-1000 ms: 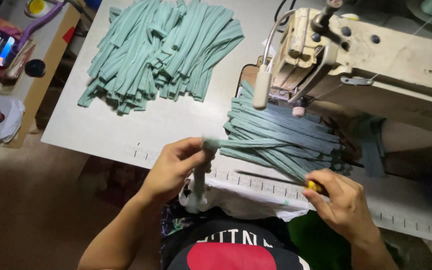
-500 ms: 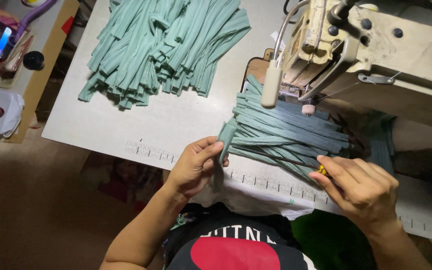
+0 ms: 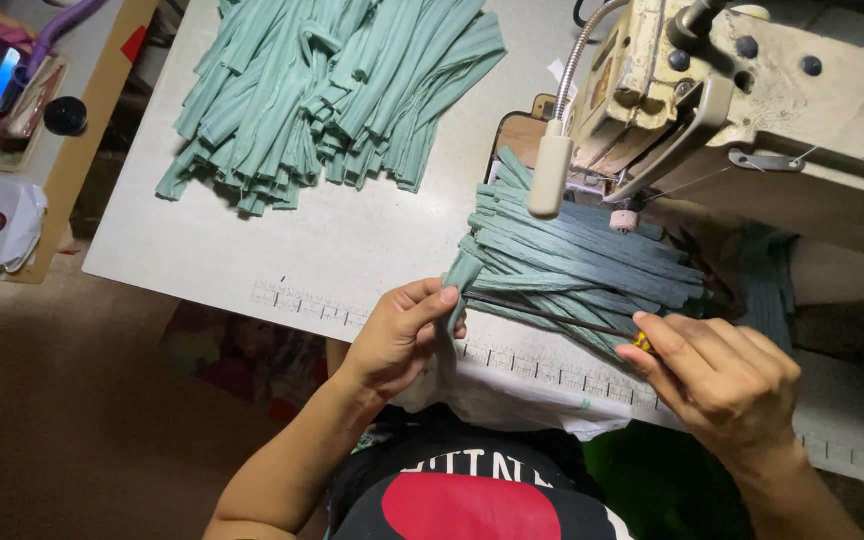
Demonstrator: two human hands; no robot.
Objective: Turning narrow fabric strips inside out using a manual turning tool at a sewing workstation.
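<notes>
Head view: one strip in hand, two piles on the table

Head camera footage showed a white work table [image 3: 352, 240] edged with a printed ruler, and a cream industrial sewing machine [image 3: 752, 90] at the right. A large heap of pale green fabric strips [image 3: 322, 90] was spread at the far left, apparently set aside. A smaller bundle of darker green strips [image 3: 572, 265] was stacked by the needle, judged to be the stock being worked. One strip end [image 3: 457, 275] was pinched between thumb and curled fingers of the left hand [image 3: 397, 335] at the table's near edge. A thin dark rod with a yellow tip [image 3: 572, 320] was gripped in the closed fingers of the right hand [image 3: 722, 375].
</notes>
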